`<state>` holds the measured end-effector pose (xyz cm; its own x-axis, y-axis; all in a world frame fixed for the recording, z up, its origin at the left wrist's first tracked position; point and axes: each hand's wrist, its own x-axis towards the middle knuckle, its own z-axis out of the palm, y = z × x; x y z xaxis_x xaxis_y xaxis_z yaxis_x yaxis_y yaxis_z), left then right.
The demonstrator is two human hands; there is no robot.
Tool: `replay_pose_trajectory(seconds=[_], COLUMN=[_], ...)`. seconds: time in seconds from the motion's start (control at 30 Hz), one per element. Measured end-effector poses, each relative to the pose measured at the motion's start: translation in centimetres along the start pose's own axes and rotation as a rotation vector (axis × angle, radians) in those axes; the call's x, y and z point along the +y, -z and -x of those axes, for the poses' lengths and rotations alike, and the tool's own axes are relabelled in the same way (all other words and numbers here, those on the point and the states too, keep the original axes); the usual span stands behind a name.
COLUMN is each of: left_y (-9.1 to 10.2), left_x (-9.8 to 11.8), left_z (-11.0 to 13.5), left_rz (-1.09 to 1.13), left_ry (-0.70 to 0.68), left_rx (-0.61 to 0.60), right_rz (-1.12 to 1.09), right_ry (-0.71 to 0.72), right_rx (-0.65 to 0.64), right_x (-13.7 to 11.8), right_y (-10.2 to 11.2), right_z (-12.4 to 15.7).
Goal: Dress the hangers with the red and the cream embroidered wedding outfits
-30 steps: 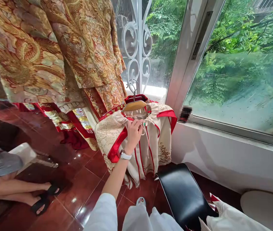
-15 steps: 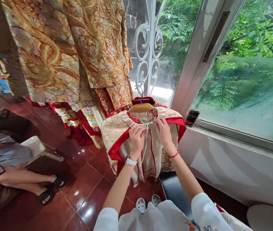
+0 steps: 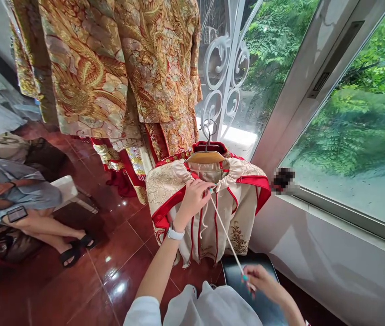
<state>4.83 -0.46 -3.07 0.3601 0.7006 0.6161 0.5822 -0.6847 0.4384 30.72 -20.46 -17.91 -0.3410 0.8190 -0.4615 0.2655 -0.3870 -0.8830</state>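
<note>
A cream and red embroidered skirt (image 3: 179, 190) hangs from a wooden hanger (image 3: 205, 156) in front of me, its waist gathered by elastic. My left hand (image 3: 193, 199) pinches the gathered waistband at the front. A white drawstring (image 3: 225, 233) runs taut from the waistband down to my right hand (image 3: 259, 281), which is closed on its end, low over a black stool (image 3: 247, 277).
A gold and red brocade robe (image 3: 117, 68) hangs at the upper left. A seated person's legs (image 3: 46, 231) and a phone are at the left on the red tiled floor (image 3: 87, 280). A window with a white scroll grille (image 3: 228, 72) and sill is on the right.
My right hand left the waistband and pulled the drawstring down and toward me until it is taut. My left hand stayed on the waistband.
</note>
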Motion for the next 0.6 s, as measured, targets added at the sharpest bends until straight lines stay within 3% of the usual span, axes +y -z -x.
replay_pose_trajectory(seconds=[0.1, 0.17, 0.3, 0.4, 0.5, 0.6], left_y=[0.0, 0.0, -0.5, -0.9, -0.7, -0.1], left_x=[-0.1, 0.2, 1.8, 3.2, 3.9, 4.0], left_z=[0.2, 0.5, 1.4, 2.6, 3.6, 3.9], left_rz=[0.078, 0.123, 0.109, -0.011, -0.121, -0.162], left_ry=[0.064, 0.121, 0.154, 0.128, 0.145, 0.203], left_rx=[-0.016, -0.003, -0.004, 0.021, -0.024, -0.108], right_rz=[0.267, 0.269, -0.036, -0.324, -0.66, -0.831], right_ry=[0.127, 0.276, 0.572, 0.544, 0.474, 0.547], right_rx=[0.452, 0.57, 0.443, 0.25, 0.184, 0.308], right_x=[-2.6, -7.3, -17.5, -21.8, -22.4, -19.8], right_y=[3.6, 4.5, 2.2, 0.0, 0.4, 4.3], right_z=[-1.1, -2.5, -7.1, -10.2, -11.0, -9.1])
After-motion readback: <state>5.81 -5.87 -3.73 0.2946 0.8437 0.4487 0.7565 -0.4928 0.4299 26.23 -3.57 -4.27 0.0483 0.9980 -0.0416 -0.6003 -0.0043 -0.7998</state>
